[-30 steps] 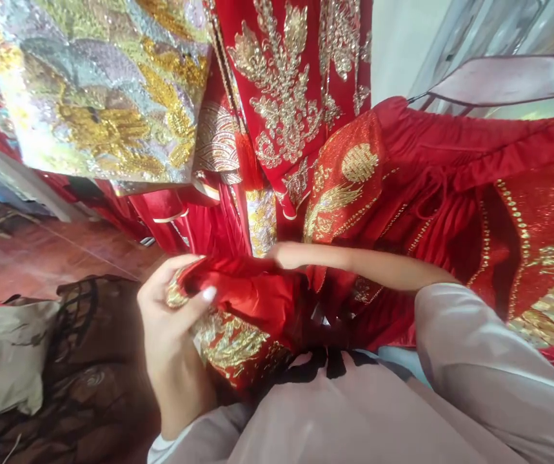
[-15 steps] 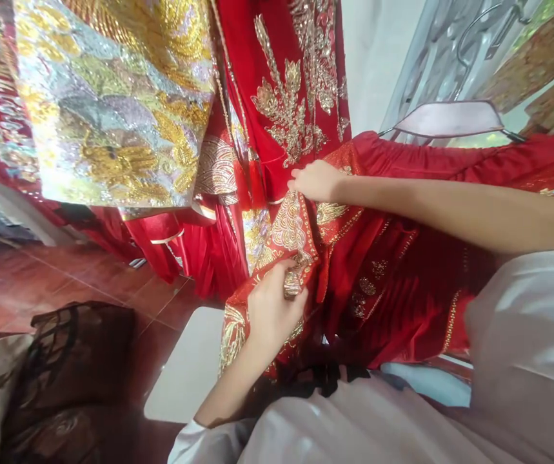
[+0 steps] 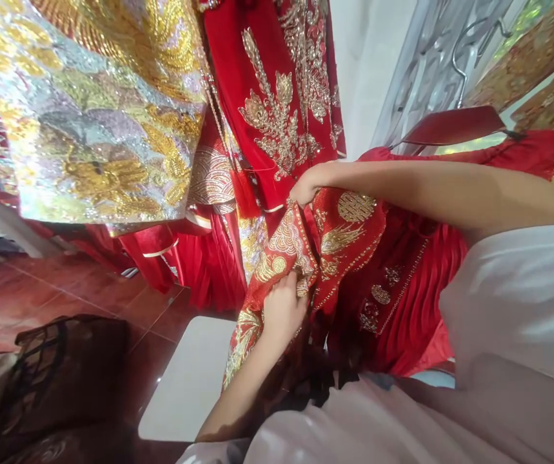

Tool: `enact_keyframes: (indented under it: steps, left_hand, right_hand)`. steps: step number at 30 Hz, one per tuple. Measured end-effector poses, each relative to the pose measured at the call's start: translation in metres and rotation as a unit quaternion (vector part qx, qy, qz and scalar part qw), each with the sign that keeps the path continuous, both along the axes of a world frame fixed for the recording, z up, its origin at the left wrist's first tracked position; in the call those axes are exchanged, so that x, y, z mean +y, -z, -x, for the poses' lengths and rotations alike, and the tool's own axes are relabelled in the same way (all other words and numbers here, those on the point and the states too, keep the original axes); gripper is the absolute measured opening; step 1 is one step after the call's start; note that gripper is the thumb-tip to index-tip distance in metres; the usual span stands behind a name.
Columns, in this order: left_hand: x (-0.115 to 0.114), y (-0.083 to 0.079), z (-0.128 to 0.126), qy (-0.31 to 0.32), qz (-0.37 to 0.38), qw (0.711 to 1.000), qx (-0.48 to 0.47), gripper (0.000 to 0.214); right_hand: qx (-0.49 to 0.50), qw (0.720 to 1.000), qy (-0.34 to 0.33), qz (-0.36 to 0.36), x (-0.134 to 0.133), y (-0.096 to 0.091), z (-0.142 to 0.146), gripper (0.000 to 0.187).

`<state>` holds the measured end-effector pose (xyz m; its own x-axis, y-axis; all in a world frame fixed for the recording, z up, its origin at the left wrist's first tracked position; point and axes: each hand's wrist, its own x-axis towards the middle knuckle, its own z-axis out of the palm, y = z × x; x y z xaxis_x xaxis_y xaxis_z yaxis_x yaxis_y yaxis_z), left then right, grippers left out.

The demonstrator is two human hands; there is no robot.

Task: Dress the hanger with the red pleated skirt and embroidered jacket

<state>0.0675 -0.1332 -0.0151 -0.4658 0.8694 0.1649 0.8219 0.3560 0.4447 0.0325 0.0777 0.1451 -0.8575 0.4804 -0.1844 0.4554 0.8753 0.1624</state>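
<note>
L hand point(image 3: 284, 309) gripping red/gold embr. panel point(image 3: 286, 241), R hand point(image 3: 304, 183) above pinching its top, R forearm point(image 3: 393, 183) near-horiz.

garment point(image 3: 291, 235): centre | hanger point(image 3: 455, 125): right, behind | tassel point(image 3: 246, 194): left, behind | floor point(image 3: 22, 290): left

The floor point(image 3: 76, 293) is reddish tile, joints visible, with some sheen. A white panel point(image 3: 184, 383) with rounded corners stands over it. Behind, a white surface point(image 3: 371, 71), wall or cloth undetermined, is brightly lit.
</note>
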Motion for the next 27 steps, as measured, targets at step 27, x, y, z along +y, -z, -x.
enact_keyframes:
  steps: [27]
  left_hand:
    - [0.11,-0.062,-0.036,0.187,-0.167,0.967,-0.039,0.04]
  right_hand:
    - [0.103,0.934,-0.033,-0.34,0.069,-0.09,-0.165,0.033]
